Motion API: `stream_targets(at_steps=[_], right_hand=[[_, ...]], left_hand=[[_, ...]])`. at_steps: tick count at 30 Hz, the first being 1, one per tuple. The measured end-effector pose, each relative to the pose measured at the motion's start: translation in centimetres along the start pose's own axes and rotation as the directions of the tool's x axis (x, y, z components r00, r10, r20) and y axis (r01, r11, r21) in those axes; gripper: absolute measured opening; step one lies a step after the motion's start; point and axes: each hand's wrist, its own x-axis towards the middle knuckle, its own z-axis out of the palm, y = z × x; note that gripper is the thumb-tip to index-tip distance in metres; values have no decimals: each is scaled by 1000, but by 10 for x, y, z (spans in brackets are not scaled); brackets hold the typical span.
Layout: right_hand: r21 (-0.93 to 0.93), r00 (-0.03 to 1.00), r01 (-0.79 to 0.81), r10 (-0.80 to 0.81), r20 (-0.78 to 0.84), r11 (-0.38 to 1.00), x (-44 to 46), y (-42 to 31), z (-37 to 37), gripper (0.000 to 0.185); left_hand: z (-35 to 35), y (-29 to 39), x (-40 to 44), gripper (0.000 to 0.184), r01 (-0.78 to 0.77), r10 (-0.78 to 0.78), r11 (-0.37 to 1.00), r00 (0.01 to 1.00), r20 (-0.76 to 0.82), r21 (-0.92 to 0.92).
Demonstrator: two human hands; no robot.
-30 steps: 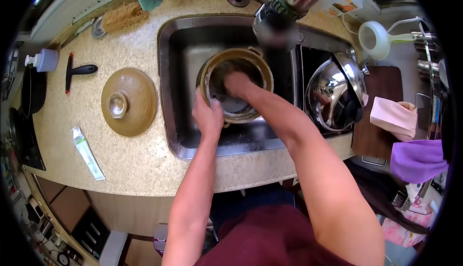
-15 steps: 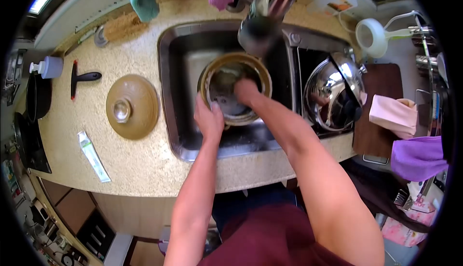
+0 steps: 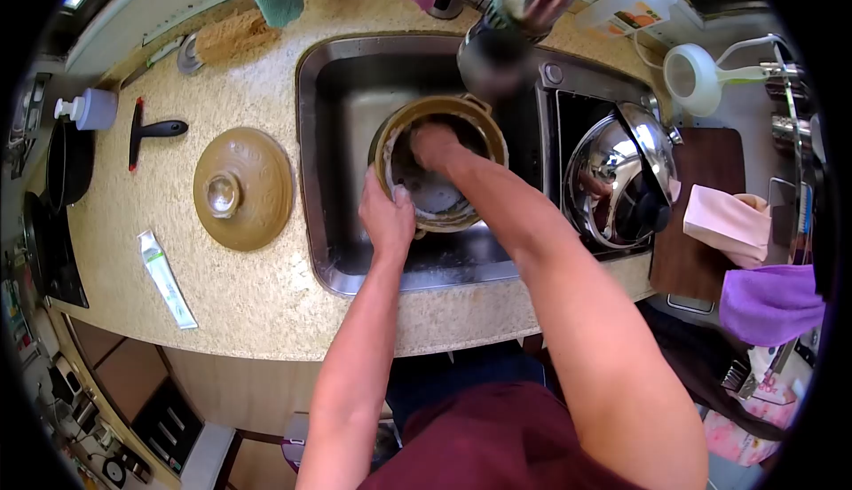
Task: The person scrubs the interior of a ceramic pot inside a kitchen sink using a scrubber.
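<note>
A brown earthenware pot (image 3: 494, 135) stands in the steel sink (image 3: 324, 250), with some cloudy liquid or suds in its bottom. My left hand (image 3: 388, 215) grips the pot's near-left rim, thumb on the inner side and fingers around the outside. Down inside the pot, my right hand (image 3: 435, 145) is curled against the far-left inner wall. Its fingertips are hidden, so whatever it may hold does not show. On the counter to the left lies the pot's domed brown lid (image 3: 257, 193), knob upward.
A faucet (image 3: 501, 51) overhangs the sink's far side. Right of the basin sits a shiny metal wok lid (image 3: 608, 179), beside a dark cutting board (image 3: 706, 157). On the left counter lie a black-handled squeegee (image 3: 161, 129), a white tube (image 3: 167, 279) and a brush (image 3: 232, 42).
My right hand has moved left along the inside of the pot, toward its far-left wall. My left hand keeps its hold on the rim. The view has shifted slightly.
</note>
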Motion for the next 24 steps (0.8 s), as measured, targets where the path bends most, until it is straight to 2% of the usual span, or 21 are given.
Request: stream_targets(at_steps=[3,4,5,6,9,11,13,15,16,19,20,21,22,23,24], right_hand=[[22,995,-79,80,-57,997,-5,12,27,35],[-183,929,-99,25,-370,978,10,35,69,29],[-142,965,-83,44,-258,986,1,30,57,28],[-97,988,-77,62,-143,992,-8,26,45,27],[-23,996,-29,27,-91,999,-5,-17,-17,31],[-40,994,-53,49,-95,998,-4,4,32,31],[-95,985,-86,70,-161,992,11,31,51,31],[-215,957,-90,25,-290,973,-10,24,56,24],[-108,980,-110,90,-175,988,-2,21,48,24],[-86,988,-43,29,-151,995,39,1,29,26],[10,989,-110,110,-98,994,23,-2,24,27],[14,988,-114,114,-101,993,11,6,44,27],[-235,907,-143,33,-419,961,5,26,73,25],[-442,751,-244,-120,-649,863,-2,37,91,24],[-112,956,-205,174,-235,972,-9,27,63,30]], left_hand=[[-1,2,1,57,1,-1,1000,1000,16,6],[5,-2,3,54,-52,54,998,997,-55,39],[7,-7,-4,52,-75,84,994,990,-111,84],[3,-5,-3,52,-80,84,996,994,-75,48],[-1,-1,-1,53,-18,18,1000,1000,-17,8],[-5,-2,-9,53,12,-13,1000,1000,25,28],[-4,6,5,53,-5,4,1000,1000,26,12],[-3,4,-3,52,-30,31,999,999,-16,42],[1,2,0,52,-39,39,999,999,-17,35],[7,-6,-2,53,-23,22,1000,999,-35,-14],[5,-8,-7,53,-39,39,999,998,-47,9],[3,-5,-3,53,-68,69,997,994,-80,21],[4,-1,6,53,-90,90,996,991,-97,11],[3,0,4,52,-99,100,995,992,-80,10],[2,-1,-3,51,-92,93,996,994,-63,11]])
